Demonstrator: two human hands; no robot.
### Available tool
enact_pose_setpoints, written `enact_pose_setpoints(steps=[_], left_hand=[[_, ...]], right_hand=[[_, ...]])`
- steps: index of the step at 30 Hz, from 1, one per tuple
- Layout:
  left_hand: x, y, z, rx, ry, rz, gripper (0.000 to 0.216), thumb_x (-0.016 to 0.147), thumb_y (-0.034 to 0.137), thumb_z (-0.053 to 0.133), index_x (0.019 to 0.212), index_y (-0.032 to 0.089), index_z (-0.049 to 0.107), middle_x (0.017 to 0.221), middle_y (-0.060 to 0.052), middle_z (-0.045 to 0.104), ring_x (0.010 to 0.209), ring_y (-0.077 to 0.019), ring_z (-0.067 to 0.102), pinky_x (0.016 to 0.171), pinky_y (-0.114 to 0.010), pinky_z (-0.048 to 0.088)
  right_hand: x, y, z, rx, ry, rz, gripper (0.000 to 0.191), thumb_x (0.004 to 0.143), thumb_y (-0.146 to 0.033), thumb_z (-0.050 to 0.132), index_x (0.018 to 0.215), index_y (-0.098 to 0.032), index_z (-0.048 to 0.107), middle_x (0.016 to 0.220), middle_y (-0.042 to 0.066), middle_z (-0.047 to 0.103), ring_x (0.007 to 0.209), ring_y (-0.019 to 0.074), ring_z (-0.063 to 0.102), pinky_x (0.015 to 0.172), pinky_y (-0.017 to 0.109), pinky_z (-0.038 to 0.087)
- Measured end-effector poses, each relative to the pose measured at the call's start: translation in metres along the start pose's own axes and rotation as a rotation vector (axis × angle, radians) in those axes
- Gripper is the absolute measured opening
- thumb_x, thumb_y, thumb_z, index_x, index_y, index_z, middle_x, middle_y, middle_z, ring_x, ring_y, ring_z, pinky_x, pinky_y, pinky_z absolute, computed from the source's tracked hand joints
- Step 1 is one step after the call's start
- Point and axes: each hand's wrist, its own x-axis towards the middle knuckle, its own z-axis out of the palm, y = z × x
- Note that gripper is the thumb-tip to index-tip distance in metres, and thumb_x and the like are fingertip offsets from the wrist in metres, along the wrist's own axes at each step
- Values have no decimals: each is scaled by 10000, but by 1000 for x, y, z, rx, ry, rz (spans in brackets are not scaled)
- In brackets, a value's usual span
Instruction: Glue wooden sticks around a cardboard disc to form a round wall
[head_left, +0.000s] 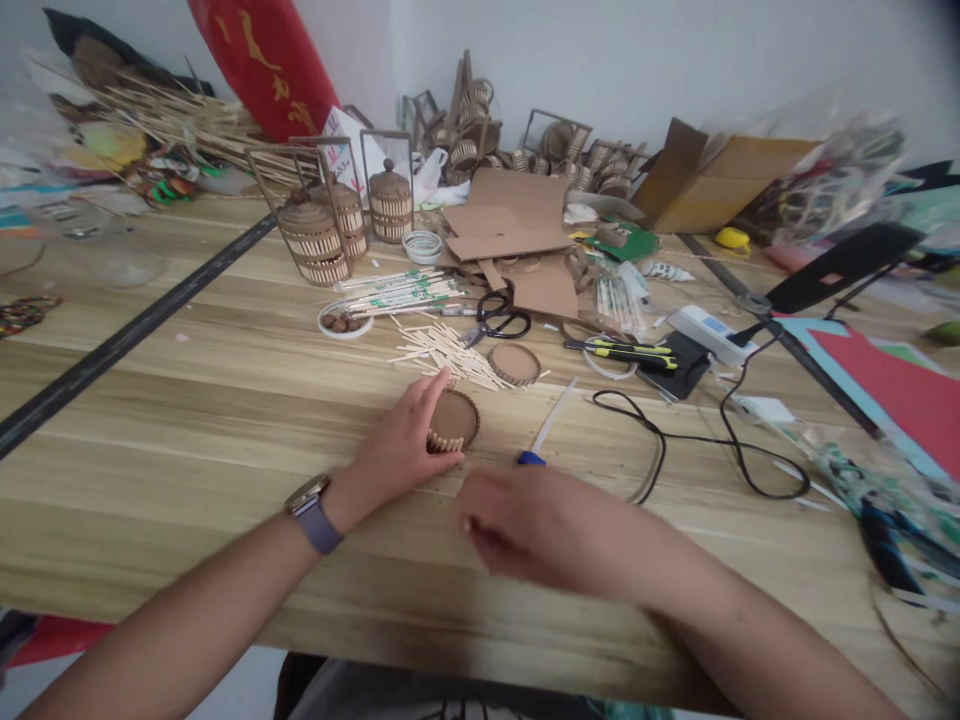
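Note:
My left hand (401, 440) rests on the wooden table (225, 420) and grips the edge of a round cardboard disc (454, 418) with short wooden sticks set along its rim. My right hand (525, 520) hovers just in front of the disc, blurred by motion, so its fingers cannot be read. A pile of thin wooden sticks (450, 355) lies just beyond the disc. A second cardboard disc (514, 363) sits to the right of the pile. A blue-handled tool (546, 432) lies by my right hand.
Black scissors (501, 315), a yellow-black utility knife (619, 349), a glue gun cable (697, 440), finished stick baskets (322, 235), cardboard sheets (510, 225) and a small dish (341, 322) crowd the far side. Red and blue paper (892, 390) lies at the right.

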Motion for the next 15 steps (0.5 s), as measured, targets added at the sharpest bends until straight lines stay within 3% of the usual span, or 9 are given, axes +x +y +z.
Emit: enact_pose_setpoints(steps=[3,6,15], left_hand=[[0,-1,0,11,-4,-16,1114,712,278,816,1548,277,80,1519,-160,360,1418,-347,357,1158,-539,343],[1,0,1,23,-7,-33,1123,699,244,823,1544,280,84,1515,-157,372,1416,-343,362,1146,-548,355],[1,-2,1,-29,-6,-25,1099,708,268,814,1545,268,103,1502,-164,388,1407,-353,375,1142,-553,356]], right_hand=[[3,33,-5,147,152,193,137,906,-115,528,901,-169,653,788,12,669,661,120,570,618,223,399],[7,55,1,219,197,284,149,850,-70,559,879,-171,664,742,-5,655,634,113,552,620,215,388],[19,62,22,199,165,331,128,831,-67,614,843,-164,697,695,-9,654,600,108,544,599,208,370]])
